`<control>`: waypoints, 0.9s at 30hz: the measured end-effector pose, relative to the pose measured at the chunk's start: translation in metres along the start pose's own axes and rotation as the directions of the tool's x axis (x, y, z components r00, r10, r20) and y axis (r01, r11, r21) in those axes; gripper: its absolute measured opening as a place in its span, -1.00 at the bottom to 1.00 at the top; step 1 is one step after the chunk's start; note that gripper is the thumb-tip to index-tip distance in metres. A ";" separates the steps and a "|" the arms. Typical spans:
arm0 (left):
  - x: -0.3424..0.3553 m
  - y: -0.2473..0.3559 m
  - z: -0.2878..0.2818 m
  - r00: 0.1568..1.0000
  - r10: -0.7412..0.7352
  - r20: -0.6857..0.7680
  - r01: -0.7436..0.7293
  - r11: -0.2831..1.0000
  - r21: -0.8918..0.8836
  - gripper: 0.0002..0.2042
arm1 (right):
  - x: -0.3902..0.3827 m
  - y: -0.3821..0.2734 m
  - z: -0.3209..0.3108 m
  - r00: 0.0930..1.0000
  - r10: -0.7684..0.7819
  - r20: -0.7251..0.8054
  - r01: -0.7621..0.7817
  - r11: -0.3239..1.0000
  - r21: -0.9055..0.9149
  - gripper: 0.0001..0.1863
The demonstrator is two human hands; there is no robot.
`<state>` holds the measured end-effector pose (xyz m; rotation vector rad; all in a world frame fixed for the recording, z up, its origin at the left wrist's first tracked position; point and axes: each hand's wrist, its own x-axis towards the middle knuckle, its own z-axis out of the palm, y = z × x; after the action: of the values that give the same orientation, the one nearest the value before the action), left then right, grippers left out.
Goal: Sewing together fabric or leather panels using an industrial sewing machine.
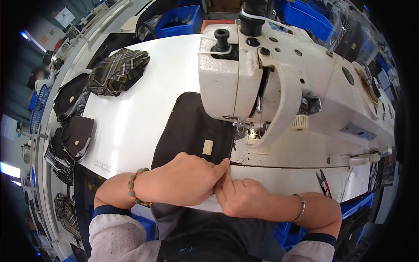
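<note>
A dark brown fabric panel [192, 126] with rounded far corners and a small beige label [208, 147] lies on the white sewing table, its right edge beside the needle area of the sewing machine [257, 83]. Over its near edge is my left hand [187, 179], fingers bent and the index fingertip at the near right corner. Against it, my right hand [244, 196] is closed, with its thumb and index finger pinching at that same corner. Both hands meet there, and the fingers partly hide the fabric between them.
Red-handled thread snips [323, 183] lie on the table at the right. A crumpled plaid cloth bundle [118, 72] sits far left. Stacked dark flap pieces [77, 137] hang along the left edge. Blue bins [180, 22] stand behind the table.
</note>
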<state>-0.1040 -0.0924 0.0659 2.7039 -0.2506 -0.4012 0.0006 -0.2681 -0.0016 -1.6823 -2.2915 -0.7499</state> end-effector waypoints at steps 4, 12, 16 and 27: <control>0.004 -0.001 0.001 1.000 -0.017 0.003 0.017 1.000 0.004 -0.44 | -0.002 0.001 0.002 1.000 0.019 0.009 -0.019 1.000 -0.005 -0.70; 0.024 -0.015 0.002 0.984 -0.025 -0.179 0.028 1.000 0.014 -0.45 | 0.000 0.016 0.011 0.997 0.076 0.032 -0.074 0.996 -0.056 -0.73; 0.025 -0.021 0.001 0.973 -0.048 -0.227 0.051 0.999 0.007 -0.46 | 0.003 0.020 0.015 0.990 0.144 -0.005 -0.144 0.990 -0.005 -0.74; 0.001 -0.004 0.008 0.828 -0.033 -0.559 0.115 0.987 0.114 -0.77 | -0.001 0.022 0.013 0.983 0.181 0.035 -0.184 0.980 0.080 -0.71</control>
<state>-0.1056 -0.0919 0.0569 2.8322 -0.0025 0.4116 0.0229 -0.2573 -0.0069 -1.8438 -2.1168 -0.5882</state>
